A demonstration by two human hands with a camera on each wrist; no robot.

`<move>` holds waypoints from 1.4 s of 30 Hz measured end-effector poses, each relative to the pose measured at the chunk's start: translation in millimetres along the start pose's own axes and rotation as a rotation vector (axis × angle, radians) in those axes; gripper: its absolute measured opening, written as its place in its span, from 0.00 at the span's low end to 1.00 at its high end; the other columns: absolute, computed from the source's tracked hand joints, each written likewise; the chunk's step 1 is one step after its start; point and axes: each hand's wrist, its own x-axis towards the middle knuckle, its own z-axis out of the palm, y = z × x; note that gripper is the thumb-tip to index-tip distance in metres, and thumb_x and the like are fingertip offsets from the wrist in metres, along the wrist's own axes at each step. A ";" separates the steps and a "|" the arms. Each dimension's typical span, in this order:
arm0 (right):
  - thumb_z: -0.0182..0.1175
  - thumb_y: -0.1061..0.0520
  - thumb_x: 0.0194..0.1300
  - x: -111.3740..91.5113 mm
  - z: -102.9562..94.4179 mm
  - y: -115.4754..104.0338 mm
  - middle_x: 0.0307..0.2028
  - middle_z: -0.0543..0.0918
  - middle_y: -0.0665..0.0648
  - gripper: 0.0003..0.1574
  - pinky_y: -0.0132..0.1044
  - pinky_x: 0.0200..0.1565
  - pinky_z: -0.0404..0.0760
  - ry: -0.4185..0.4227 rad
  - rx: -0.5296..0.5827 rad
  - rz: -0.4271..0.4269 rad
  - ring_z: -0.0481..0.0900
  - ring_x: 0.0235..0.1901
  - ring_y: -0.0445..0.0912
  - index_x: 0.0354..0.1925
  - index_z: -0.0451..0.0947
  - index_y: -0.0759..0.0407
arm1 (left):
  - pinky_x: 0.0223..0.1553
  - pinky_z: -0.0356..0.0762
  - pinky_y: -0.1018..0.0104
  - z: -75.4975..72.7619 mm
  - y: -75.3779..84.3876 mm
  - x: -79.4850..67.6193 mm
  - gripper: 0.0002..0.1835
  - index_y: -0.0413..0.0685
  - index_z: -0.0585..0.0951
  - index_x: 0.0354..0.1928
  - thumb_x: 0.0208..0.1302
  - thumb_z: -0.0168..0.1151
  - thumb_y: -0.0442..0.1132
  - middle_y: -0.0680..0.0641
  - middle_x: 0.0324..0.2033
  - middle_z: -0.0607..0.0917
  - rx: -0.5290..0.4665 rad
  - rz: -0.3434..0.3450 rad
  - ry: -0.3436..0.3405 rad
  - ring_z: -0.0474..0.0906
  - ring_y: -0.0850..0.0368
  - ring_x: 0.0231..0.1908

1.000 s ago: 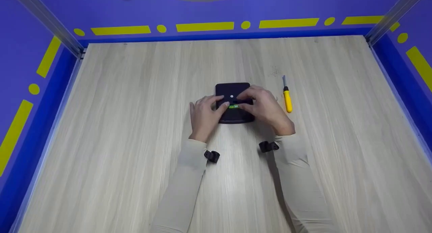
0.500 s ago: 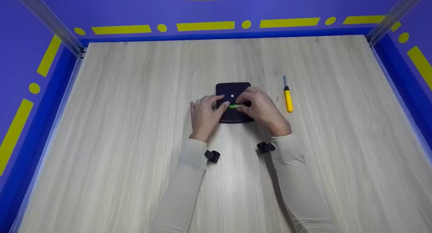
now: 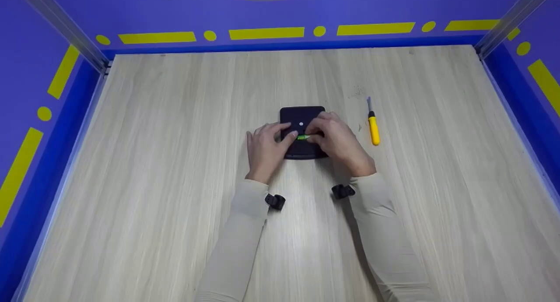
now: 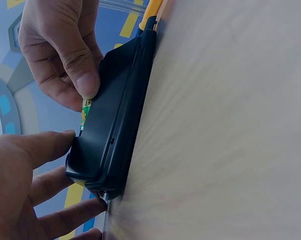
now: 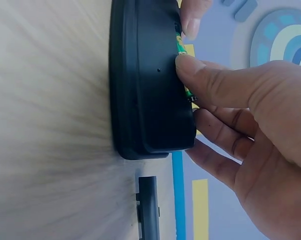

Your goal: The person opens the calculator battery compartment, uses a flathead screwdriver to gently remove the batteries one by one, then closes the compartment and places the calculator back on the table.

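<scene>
A flat black device point(image 3: 302, 152) lies on the table with a small white spot on its upper face. A slim green battery point(image 3: 302, 137) lies across the middle of that face. My left hand point(image 3: 266, 148) steadies the device from the left, its thumb on the face at the battery's left end and other fingers along the edge. In the right wrist view, my right hand point(image 5: 240, 100) pinches the battery point(image 5: 181, 46) near one end, thumb in front, and the other fingertips hang by the device's side. In the left wrist view, part of the battery point(image 4: 84, 114) shows between both hands.
A tool with a yellow handle point(image 3: 374, 131) and a narrow metal blade lies right of the device. Tiny dark specks point(image 3: 357, 92) dot the table behind it. A black bar-like piece point(image 5: 149, 210) shows low in the right wrist view. Blue panels point(image 3: 262, 17) border the table.
My right hand has shifted slightly left, its index finger and thumb drawing closer together at the battery. My left hand and the device have stayed about where they were.
</scene>
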 end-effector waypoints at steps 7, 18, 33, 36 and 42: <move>0.71 0.66 0.69 -0.5 -1.1 -1.5 0.41 0.83 0.61 0.05 0.51 0.51 0.81 -0.004 -0.006 0.004 0.79 0.47 0.57 0.43 0.87 0.66 | 0.78 0.43 0.31 0.5 0.1 0.3 0.21 0.58 0.88 0.62 0.73 0.68 0.56 0.48 0.64 0.84 0.001 -0.001 0.000 0.73 0.45 0.70; 0.68 0.66 0.72 -1.4 -8.0 -3.6 0.43 0.82 0.62 0.03 0.50 0.53 0.81 0.006 0.013 0.023 0.78 0.48 0.58 0.43 0.86 0.67 | 0.78 0.42 0.31 -0.1 0.7 0.3 0.21 0.58 0.88 0.62 0.73 0.68 0.56 0.48 0.64 0.84 -0.004 -0.001 0.003 0.73 0.45 0.70; 0.68 0.68 0.71 -8.4 -26.8 14.8 0.44 0.81 0.61 0.05 0.48 0.57 0.81 0.092 0.092 0.157 0.79 0.52 0.56 0.45 0.85 0.66 | 0.77 0.42 0.29 0.7 -0.2 0.7 0.21 0.56 0.88 0.61 0.73 0.69 0.55 0.49 0.62 0.86 -0.010 0.013 0.017 0.75 0.45 0.68; 0.68 0.69 0.71 -10.3 -30.5 20.7 0.44 0.81 0.61 0.05 0.49 0.56 0.80 0.116 0.106 0.157 0.80 0.52 0.57 0.45 0.85 0.67 | 0.77 0.42 0.30 0.3 0.1 0.3 0.21 0.56 0.88 0.60 0.73 0.69 0.55 0.49 0.62 0.86 -0.013 0.010 0.017 0.75 0.45 0.68; 0.67 0.69 0.72 -14.0 -34.7 30.0 0.43 0.80 0.63 0.05 0.51 0.55 0.80 0.145 0.107 0.170 0.82 0.52 0.58 0.45 0.84 0.68 | 0.78 0.41 0.30 0.7 0.6 0.3 0.21 0.56 0.88 0.61 0.73 0.69 0.55 0.49 0.62 0.86 -0.020 0.007 0.013 0.75 0.45 0.68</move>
